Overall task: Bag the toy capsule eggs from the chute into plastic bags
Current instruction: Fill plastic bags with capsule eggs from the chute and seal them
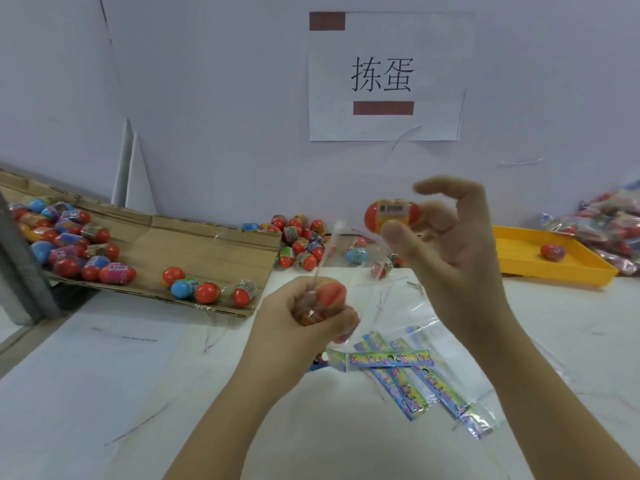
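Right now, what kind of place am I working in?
Probably a toy-packing workstation: capsule eggs heaped on a cardboard chute, printed plastic bags on the table, filled bags at far right.

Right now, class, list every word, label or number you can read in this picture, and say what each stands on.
"拣蛋": on the white paper sign on the wall.
Label on the egg pinched in the right hand: blurred, unreadable.
Print on the bag header strips on the table: unreadable.
Labels on the eggs on the cardboard chute: too small.

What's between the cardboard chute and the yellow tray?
Head view: a pile of loose capsule eggs by the wall; the right hand, holding an egg, hides part of the gap.
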{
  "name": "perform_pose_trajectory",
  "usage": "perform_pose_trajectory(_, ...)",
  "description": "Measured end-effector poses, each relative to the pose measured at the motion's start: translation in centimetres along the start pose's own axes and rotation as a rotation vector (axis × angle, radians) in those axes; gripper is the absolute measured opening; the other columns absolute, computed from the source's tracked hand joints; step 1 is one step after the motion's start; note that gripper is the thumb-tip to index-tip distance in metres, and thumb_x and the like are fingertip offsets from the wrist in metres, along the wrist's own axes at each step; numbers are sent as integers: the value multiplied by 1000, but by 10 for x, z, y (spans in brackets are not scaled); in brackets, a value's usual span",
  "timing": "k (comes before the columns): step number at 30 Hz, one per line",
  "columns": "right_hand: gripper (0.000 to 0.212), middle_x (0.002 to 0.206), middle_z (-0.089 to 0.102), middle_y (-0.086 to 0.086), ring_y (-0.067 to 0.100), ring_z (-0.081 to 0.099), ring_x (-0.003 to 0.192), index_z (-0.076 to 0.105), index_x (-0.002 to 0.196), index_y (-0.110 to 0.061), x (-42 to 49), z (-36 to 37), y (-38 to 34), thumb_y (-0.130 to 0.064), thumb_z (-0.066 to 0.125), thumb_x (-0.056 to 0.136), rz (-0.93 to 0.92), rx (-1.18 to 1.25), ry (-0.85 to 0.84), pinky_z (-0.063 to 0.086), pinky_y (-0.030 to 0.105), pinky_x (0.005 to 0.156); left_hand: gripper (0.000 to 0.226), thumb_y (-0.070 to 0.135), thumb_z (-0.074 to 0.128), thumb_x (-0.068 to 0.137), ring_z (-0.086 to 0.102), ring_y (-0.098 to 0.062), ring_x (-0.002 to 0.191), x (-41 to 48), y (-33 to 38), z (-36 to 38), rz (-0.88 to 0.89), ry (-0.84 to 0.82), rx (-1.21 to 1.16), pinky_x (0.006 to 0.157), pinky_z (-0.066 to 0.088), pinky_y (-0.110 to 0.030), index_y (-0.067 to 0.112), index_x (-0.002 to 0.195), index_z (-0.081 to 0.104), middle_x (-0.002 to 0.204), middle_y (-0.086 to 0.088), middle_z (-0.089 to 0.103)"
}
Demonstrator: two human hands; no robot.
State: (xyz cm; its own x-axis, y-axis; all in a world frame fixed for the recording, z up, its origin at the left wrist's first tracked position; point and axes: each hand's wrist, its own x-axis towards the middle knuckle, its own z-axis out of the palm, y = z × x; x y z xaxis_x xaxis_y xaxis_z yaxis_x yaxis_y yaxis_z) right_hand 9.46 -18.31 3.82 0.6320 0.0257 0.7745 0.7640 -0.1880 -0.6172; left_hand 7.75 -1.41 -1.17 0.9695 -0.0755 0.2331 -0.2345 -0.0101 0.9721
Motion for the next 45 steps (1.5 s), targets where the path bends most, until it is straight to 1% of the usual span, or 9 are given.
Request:
perform_pose_trajectory(7,31,86,68,-14,15,54,77,73,97,-25,-5,2,4,-43,49,90,-201,-787,-165,26,26,80,31,-1,81,71,72,-12,68,0,-1,-1,37,-3,30,60,55,-16,23,90,72,79,0,75)
perform_pose_trajectory(10,44,99,61,-14,8,41,88,75,81,-24,-7,2,5,-44,38,95,-153,-763,-237,30,39,82,31,5,83,70,73,-19,76,1,-1,-2,25,-10,28,69,60,-25,24,92,73,85,-2,76)
perform_pose_trajectory(16,64,118,33,-29,-6,21,111,71,91,-43,-9,4,4,-73,15,88,-20,-605,-256,12,16,95,37,19,83,59,74,-18,78,-1,4,0,-23,-44,-55,65,59,-24,20,95,73,86,-1,77)
perform_pose_trajectory(19,51,124,27,-35,-7,29,119,42,120,-64,-7,8,2,-79,45,72,130,-338,-107,22,17,102,46,21,81,54,75,-20,77,-1,7,-1,-42,-17,-201,61,58,-23,21,99,74,86,-4,77)
perform_pose_trajectory(22,99,127,49,-20,2,56,110,32,138,-47,-4,10,4,-70,77,52,491,-38,-235,48,25,85,40,29,81,52,75,-20,79,-1,10,-1,-29,-4,-308,61,57,-23,33,92,77,89,-4,77)
perform_pose_trajectory(28,25,78,73,-2,9,67,67,71,92,-21,-9,21,10,-29,75,69,633,224,-254,49,19,53,32,52,68,66,72,-13,79,-2,10,0,47,1,-211,65,54,-16,41,95,75,92,1,76)
perform_pose_trajectory(34,41,81,73,-2,9,66,66,69,96,-20,-10,25,7,-41,74,62,665,217,-339,51,23,53,29,42,62,72,68,-5,75,1,4,-1,39,177,-225,62,53,-16,34,95,77,82,9,74)
perform_pose_trajectory(40,8,68,69,2,14,60,58,74,68,-25,-11,27,10,-31,73,74,668,249,-164,46,29,53,30,36,70,66,71,-15,70,0,9,-4,-21,152,-377,51,56,-26,27,95,78,92,-3,77)
perform_pose_trajectory(45,25,83,70,-13,1,64,70,66,94,-34,-16,33,11,-32,78,72,541,101,-9,48,14,55,21,28,61,84,72,-11,71,0,7,-2,19,247,-280,54,57,-25,34,99,74,92,6,77)
